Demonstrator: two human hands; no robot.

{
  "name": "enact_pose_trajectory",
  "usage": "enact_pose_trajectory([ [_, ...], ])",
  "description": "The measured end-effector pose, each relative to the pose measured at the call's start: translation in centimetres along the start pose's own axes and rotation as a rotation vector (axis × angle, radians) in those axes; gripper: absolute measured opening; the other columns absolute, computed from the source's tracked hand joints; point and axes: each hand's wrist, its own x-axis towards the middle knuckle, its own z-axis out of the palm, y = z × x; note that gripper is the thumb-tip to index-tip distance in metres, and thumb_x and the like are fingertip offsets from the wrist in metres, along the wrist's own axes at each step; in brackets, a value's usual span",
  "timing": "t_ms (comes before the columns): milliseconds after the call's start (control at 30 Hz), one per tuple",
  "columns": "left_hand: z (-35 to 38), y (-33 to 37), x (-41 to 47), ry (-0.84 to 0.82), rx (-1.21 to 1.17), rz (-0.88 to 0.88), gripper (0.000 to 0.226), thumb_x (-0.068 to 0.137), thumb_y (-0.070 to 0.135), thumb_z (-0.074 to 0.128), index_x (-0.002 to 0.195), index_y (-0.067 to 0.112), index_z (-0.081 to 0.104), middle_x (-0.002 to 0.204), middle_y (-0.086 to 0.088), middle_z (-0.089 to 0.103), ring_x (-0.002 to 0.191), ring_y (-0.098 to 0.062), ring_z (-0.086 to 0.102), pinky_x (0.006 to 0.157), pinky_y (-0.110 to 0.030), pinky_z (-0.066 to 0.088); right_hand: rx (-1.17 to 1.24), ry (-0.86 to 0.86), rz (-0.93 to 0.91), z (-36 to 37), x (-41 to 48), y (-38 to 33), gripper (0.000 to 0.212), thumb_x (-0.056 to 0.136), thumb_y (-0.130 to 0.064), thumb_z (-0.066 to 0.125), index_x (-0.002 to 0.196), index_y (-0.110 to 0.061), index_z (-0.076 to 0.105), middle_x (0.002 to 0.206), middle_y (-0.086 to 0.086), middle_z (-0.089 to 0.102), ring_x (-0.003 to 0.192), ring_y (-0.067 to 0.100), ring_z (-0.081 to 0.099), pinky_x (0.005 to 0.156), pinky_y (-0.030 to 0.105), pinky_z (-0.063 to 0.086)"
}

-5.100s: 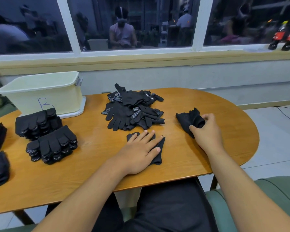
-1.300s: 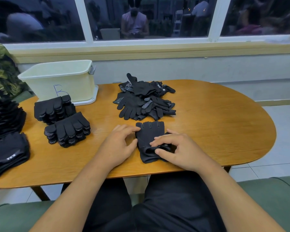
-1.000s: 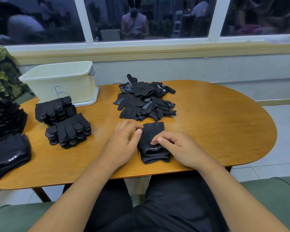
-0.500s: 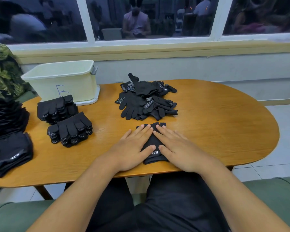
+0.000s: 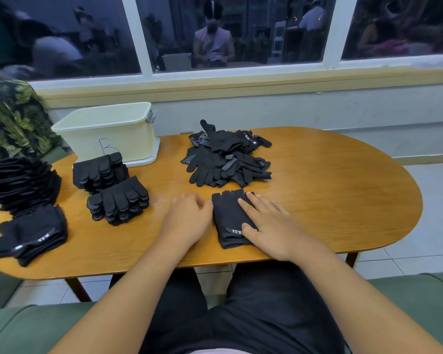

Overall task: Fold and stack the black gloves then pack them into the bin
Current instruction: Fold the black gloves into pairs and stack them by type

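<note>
A folded pair of black gloves point(image 5: 228, 221) lies on the wooden table point(image 5: 330, 190) near its front edge. My right hand point(image 5: 269, 226) rests flat on its right half, fingers straight. My left hand point(image 5: 189, 221) lies on the table just left of the pair, fingers loosely curled and blurred, holding nothing. A loose heap of unfolded black gloves point(image 5: 225, 157) sits behind. Two stacks of folded gloves point(image 5: 118, 200) point(image 5: 100, 172) stand to the left. The pale bin point(image 5: 108, 131) marked B stands at the back left.
More folded black stacks point(image 5: 28, 233) point(image 5: 21, 182) lie at the table's left end. A person in a leaf-print shirt point(image 5: 13, 121) sits at far left. The window wall runs behind the table. I sit on a green sofa point(image 5: 407, 297).
My left hand has slid off the folded pair to the left and now lies beside it. My right hand stays pressed on the gloves.
</note>
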Motion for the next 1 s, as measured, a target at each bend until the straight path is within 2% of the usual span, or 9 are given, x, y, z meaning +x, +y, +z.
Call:
enact_pose_trajectory([
  [67,-0.1,1.5,0.5,-0.07,0.092,-0.068,0.049,0.101,0.063,0.049,0.095,0.017,0.065,0.093,0.001,0.068,0.083,-0.018,0.062,0.066,-0.035,0.045,-0.006,0.008,0.0,0.1,0.0,0.0,0.076,0.101,-0.064,0.017,0.171,-0.038,0.0,0.178,-0.013,-0.013,0.163,0.006,-0.013,0.134,0.042,0.0],
  [133,0.2,3.4,1.1,-0.152,0.141,-0.107,0.058,0.097,0.069,0.054,0.084,0.013,0.063,0.08,-0.001,0.064,0.073,-0.021,0.061,0.059,-0.034,0.041,-0.011,0.013,-0.001,0.2,-0.1,0.0,0.075,0.103,-0.064,0.018,0.171,-0.038,0.001,0.179,-0.012,-0.012,0.163,0.007,-0.012,0.134,0.042,0.001],
  [200,0.2,4.9,1.7,-0.206,0.179,-0.13,0.052,0.094,0.063,0.064,0.092,0.012,0.066,0.084,-0.001,0.065,0.078,-0.021,0.063,0.063,-0.033,0.046,-0.014,0.024,-0.005,0.2,-0.2,0.0,0.075,0.104,-0.063,0.02,0.171,-0.037,0.002,0.179,-0.011,-0.01,0.164,0.008,-0.01,0.134,0.042,0.002],
  [333,-0.8,7.0,2.0,-0.283,0.196,-0.186,0.044,0.097,0.042,0.073,0.118,0.005,0.061,0.111,-0.007,0.063,0.102,-0.026,0.065,0.085,-0.037,0.054,-0.008,0.033,-0.006,0.0,-0.3,-0.1,0.074,0.105,-0.064,0.022,0.172,-0.037,0.004,0.179,-0.009,-0.008,0.164,0.01,-0.009,0.134,0.042,0.002],
  [500,0.1,6.6,1.1,-0.127,-0.205,-0.173,0.026,0.098,0.029,0.072,0.088,0.011,0.056,0.085,-0.003,0.062,0.081,-0.023,0.059,0.064,-0.032,0.044,0.031,0.048,0.022,-0.1,-0.6,-0.2,0.075,0.103,-0.067,0.025,0.171,-0.042,0.004,0.18,-0.004,-0.009,0.165,0.015,-0.01,0.132,0.041,0.001],
  [600,1.1,6.0,-0.7,0.024,-0.336,-0.126,0.022,0.1,0.032,0.069,0.1,0.018,0.052,0.091,0.001,0.064,0.077,-0.017,0.061,0.061,-0.032,0.043,0.078,0.061,0.068,-0.3,-0.6,-0.1,0.075,0.1,-0.072,0.032,0.168,-0.051,0.006,0.18,0.001,-0.004,0.166,0.021,-0.007,0.132,0.043,0.004],
  [733,2.4,5.4,-2.9,0.251,-0.407,0.02,0.02,0.105,0.024,0.064,0.107,0.019,0.045,0.081,0.002,0.057,0.064,-0.011,0.051,0.059,-0.032,0.044,0.173,0.064,0.091,-0.9,-0.4,0.0,0.076,0.095,-0.074,0.044,0.164,-0.058,0.016,0.18,0.0,0.008,0.166,0.02,-0.001,0.132,0.045,0.007],
  [833,2.9,5.1,-3.7,0.311,-0.432,0.134,0.018,0.107,0.018,0.059,0.103,0.024,0.042,0.08,0.002,0.056,0.063,-0.011,0.049,0.055,-0.025,0.039,0.206,0.06,0.092,-1.2,-0.5,0.0,0.076,0.093,-0.074,0.048,0.162,-0.06,0.019,0.179,-0.004,0.011,0.165,0.019,0.001,0.131,0.045,0.008],
  [1000,3.2,4.6,-4.5,0.26,-0.46,0.214,0.029,0.106,0.005,0.05,0.095,0.032,0.049,0.081,0.004,0.057,0.062,-0.008,0.046,0.06,-0.031,0.04,0.278,0.075,0.095,-1.6,-0.5,-0.5,0.078,0.091,-0.072,0.054,0.16,-0.063,0.019,0.178,-0.008,0.015,0.165,0.018,0.004,0.132,0.047,0.01],
])
